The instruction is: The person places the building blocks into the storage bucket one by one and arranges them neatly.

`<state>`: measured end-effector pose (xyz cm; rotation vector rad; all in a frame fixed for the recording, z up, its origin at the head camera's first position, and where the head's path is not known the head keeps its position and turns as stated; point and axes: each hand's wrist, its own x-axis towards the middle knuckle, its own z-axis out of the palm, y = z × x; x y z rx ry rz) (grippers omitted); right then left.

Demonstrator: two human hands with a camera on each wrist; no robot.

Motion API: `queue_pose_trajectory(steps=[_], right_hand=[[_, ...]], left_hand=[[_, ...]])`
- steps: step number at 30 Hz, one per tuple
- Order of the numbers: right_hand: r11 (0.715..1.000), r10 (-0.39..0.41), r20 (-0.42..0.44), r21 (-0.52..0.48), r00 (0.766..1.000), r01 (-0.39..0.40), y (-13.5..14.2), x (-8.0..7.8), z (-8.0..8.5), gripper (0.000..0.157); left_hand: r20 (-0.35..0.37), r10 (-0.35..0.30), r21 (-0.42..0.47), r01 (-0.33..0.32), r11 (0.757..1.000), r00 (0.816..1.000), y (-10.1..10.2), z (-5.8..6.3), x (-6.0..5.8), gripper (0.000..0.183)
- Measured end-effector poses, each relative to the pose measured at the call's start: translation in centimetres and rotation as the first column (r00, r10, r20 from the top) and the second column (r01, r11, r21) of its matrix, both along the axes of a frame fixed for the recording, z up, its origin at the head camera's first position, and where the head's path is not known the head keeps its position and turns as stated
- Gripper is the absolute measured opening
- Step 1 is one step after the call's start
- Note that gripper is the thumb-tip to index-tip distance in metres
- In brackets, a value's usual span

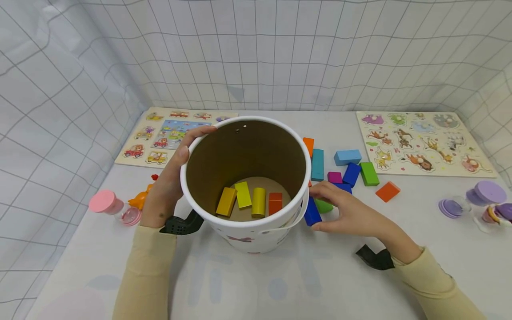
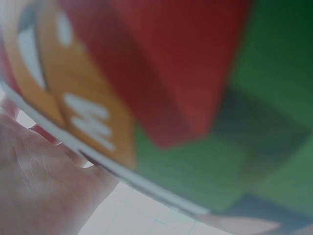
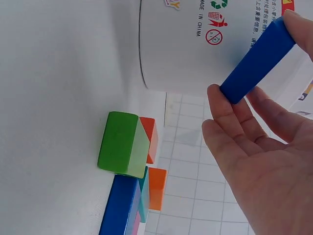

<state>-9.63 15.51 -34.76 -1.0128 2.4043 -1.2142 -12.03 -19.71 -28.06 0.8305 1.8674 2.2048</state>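
A white bucket [image 1: 240, 232] with a printed outside stands upright at the middle of the table. My left hand [image 1: 165, 186] grips its left rim, fingers at the edge; the left wrist view shows the bucket's colourful print close up and blurred. Inside the bucket lie an orange-yellow block [image 1: 226, 202], a yellow-green block [image 1: 242, 194], a yellow cylinder [image 1: 258, 202] and a red block [image 1: 275, 203]. Just right of the bucket, my right hand [image 1: 354, 214] pinches a long blue block [image 3: 259, 61] by its ends between thumb and fingers, off the table.
Loose blocks lie right of the bucket, among them a light blue block [image 1: 347, 157], a green block [image 1: 369, 174] and a red-orange block [image 1: 387, 191]. Puzzle boards [image 1: 424, 142] lie at the back. Small pink [image 1: 106, 202] and purple [image 1: 488, 193] toys flank the sides.
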Motion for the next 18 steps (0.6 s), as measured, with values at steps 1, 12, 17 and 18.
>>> queue_pose_trajectory(steps=[1,12,17,18], right_hand=[[1.000,0.001,0.002,0.002,1.000,-0.001,0.01,0.00,0.07,0.059],[1.000,0.006,0.052,-0.012,0.999,-0.006,0.16,0.01,0.53,0.059],[0.998,0.012,0.025,0.054,1.000,-0.013,0.22,0.07,0.28,0.058],[0.998,0.010,0.019,0.070,1.000,-0.011,0.21,0.07,0.21,0.058]], left_hand=[[0.000,0.000,0.000,0.000,1.000,1.000,-0.01,-0.02,-0.01,0.059],[-0.025,-0.004,0.002,0.004,1.000,1.000,-0.20,-0.47,-0.51,0.055],[-0.028,-0.002,-0.002,0.002,1.000,1.000,-0.19,-0.50,-0.55,0.055],[-0.029,-0.008,0.002,0.008,1.000,1.000,-0.19,-0.49,-0.55,0.055]])
